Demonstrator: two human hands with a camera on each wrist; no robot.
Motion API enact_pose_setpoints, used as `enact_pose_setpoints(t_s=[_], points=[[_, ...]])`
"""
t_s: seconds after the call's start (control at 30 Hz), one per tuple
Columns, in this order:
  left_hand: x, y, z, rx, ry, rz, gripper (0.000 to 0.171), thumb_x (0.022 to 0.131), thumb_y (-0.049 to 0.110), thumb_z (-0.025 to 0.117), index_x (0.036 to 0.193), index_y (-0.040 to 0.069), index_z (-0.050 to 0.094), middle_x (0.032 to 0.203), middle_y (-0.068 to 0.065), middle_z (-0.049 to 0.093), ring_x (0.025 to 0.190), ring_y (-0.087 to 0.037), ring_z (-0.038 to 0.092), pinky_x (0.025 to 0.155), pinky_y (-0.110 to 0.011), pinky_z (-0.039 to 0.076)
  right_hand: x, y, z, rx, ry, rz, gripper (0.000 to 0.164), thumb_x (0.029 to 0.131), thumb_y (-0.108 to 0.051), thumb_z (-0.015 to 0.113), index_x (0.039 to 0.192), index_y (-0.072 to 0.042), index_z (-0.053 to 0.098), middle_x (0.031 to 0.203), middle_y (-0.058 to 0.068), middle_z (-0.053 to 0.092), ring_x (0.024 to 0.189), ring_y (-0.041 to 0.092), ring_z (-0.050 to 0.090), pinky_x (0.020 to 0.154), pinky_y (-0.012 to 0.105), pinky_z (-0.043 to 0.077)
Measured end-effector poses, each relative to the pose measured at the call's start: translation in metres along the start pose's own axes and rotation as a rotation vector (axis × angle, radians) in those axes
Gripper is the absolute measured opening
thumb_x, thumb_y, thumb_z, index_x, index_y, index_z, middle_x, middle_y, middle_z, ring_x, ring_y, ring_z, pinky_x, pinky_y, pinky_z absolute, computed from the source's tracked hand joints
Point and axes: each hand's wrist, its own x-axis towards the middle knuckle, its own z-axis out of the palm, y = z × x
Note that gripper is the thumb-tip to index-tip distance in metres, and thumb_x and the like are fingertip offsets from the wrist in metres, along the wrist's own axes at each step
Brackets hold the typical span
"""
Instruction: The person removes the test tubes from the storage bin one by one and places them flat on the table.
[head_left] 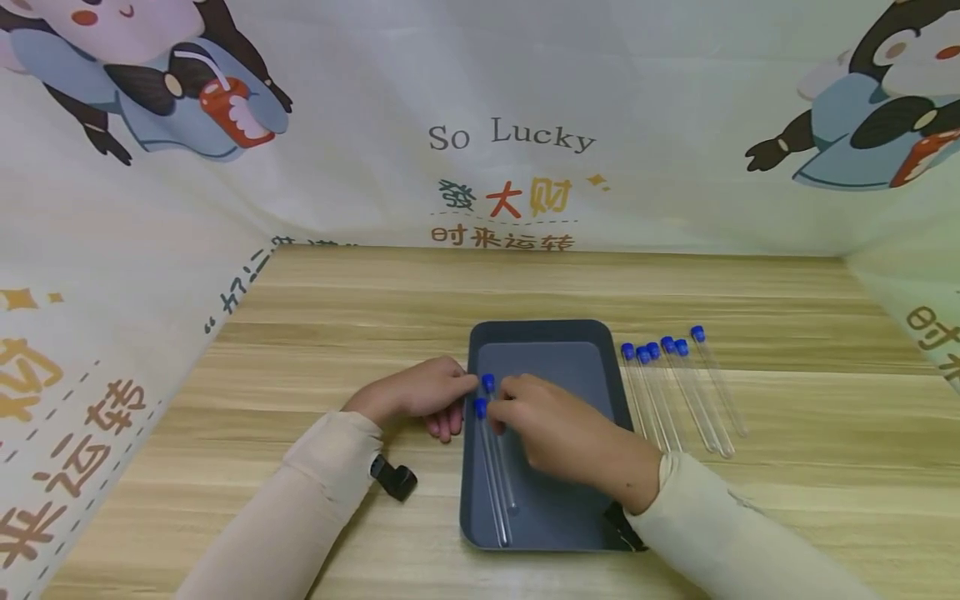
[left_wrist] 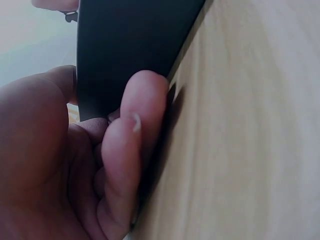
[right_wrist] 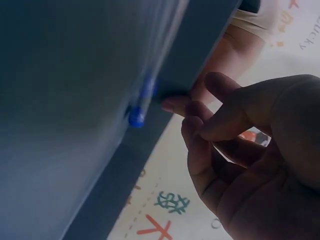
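Note:
A dark grey tray (head_left: 555, 517) lies on the table. Inside it along the left side rest two clear tubes with blue caps (head_left: 481, 407), side by side. My left hand (head_left: 420, 392) is at the tray's left rim, thumb over the edge; in the left wrist view its fingers (left_wrist: 120, 155) curl against the outer wall. Above the tray, close to the caps, is my right hand (head_left: 555, 425), its fingers loosely bent. The right wrist view shows no tube between those fingers (right_wrist: 200, 160), with the blue caps (right_wrist: 136, 117) apart from them.
Several more blue-capped tubes (head_left: 678, 392) lie in a loose row on the wooden table (head_left: 360, 300), right of the tray. A printed cloth (head_left: 510, 67) hangs behind the table and along its sides. Black wrist devices (head_left: 393, 478) are worn on both arms.

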Motion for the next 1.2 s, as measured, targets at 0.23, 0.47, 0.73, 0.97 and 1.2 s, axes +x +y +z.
enact_pose_setpoints(t_s=[0.23, 0.47, 0.73, 0.97, 1.2], points=[[0.000, 0.002, 0.001, 0.015, 0.005, -0.003, 0.056, 0.101, 0.027, 0.036, 0.063, 0.001, 0.068, 0.053, -0.003, 0.064, 0.040, -0.011, 0.060, 0.040, -0.025, 0.051, 0.005, 0.000, 0.008, 0.010, -0.072, 0.034, 0.033, 0.079, 0.018, 0.058, 0.088, -0.011, 0.069, 0.090, 0.002, 0.061, 0.084, 0.017, 0.058, 0.073, 0.032, 0.052], [-0.001, 0.004, 0.002, 0.011, 0.006, -0.003, 0.055, 0.101, 0.026, 0.036, 0.063, 0.001, 0.067, 0.052, -0.002, 0.063, 0.040, -0.010, 0.060, 0.039, -0.024, 0.050, 0.008, 0.003, 0.017, 0.028, -0.054, 0.020, 0.014, 0.082, 0.004, 0.065, 0.085, -0.009, 0.065, 0.082, 0.002, 0.059, 0.073, 0.013, 0.053, 0.063, 0.026, 0.047], [-0.001, 0.004, 0.002, 0.015, 0.003, 0.000, 0.056, 0.101, 0.025, 0.035, 0.061, 0.001, 0.067, 0.051, -0.002, 0.063, 0.040, -0.010, 0.059, 0.039, -0.024, 0.050, 0.013, 0.001, 0.022, 0.000, -0.047, 0.056, 0.007, 0.088, -0.009, 0.070, 0.084, -0.010, 0.064, 0.079, 0.000, 0.057, 0.068, 0.011, 0.052, 0.058, 0.025, 0.045], [-0.001, 0.003, 0.002, 0.012, 0.004, -0.004, 0.056, 0.101, 0.025, 0.035, 0.063, 0.000, 0.067, 0.052, -0.002, 0.063, 0.040, -0.010, 0.060, 0.040, -0.024, 0.050, 0.014, 0.000, 0.026, 0.024, -0.030, 0.101, 0.007, 0.088, -0.011, 0.071, 0.088, -0.009, 0.065, 0.080, 0.002, 0.060, 0.070, 0.014, 0.058, 0.060, 0.031, 0.050], [-0.002, 0.002, 0.002, 0.007, 0.008, -0.010, 0.054, 0.101, 0.025, 0.036, 0.063, 0.001, 0.067, 0.052, -0.002, 0.063, 0.040, -0.009, 0.060, 0.039, -0.023, 0.050, 0.013, -0.001, 0.026, 0.074, -0.060, 0.189, 0.013, 0.084, -0.009, 0.075, 0.089, -0.010, 0.063, 0.081, 0.002, 0.060, 0.072, 0.015, 0.057, 0.062, 0.033, 0.050]])
